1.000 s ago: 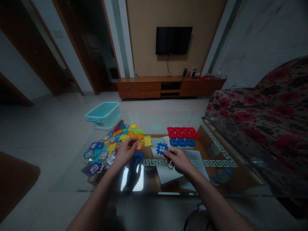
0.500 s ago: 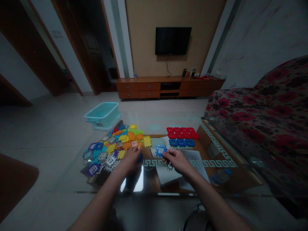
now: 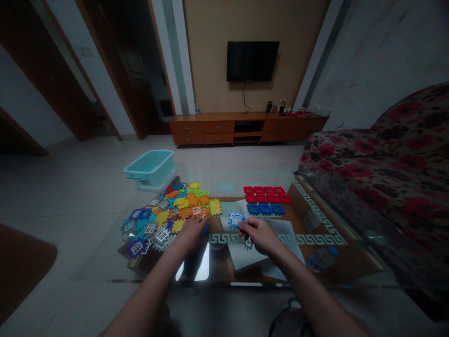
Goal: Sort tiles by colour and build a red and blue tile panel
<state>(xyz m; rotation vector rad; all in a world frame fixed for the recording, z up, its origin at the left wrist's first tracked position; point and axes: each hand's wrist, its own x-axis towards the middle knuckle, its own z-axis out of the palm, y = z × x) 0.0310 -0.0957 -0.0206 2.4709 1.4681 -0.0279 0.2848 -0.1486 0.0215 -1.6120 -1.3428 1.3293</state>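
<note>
Between the thumb and fingers of my right hand is a blue interlocking building tile, a square frame with toothed edges, raised above white paper. My left hand reaches over the right edge of a mixed pile of interlocking tiles, its fingers stretched toward an orange tile with a white window insert. A bit of blue shows beside that hand; whether the hand touches it I cannot tell. Beyond my right hand lie rows of red tiles and a shorter row of blue tiles.
The glass table carries sheets of white paper. A clear bottle with a blue cap appears at the right. Behind the pile stands a teal plastic bin. A flowered sofa borders the right side.
The blue tile in my right hand has tilted and catches more light on its face. My left hand has shifted only slightly at the pile's edge.
</note>
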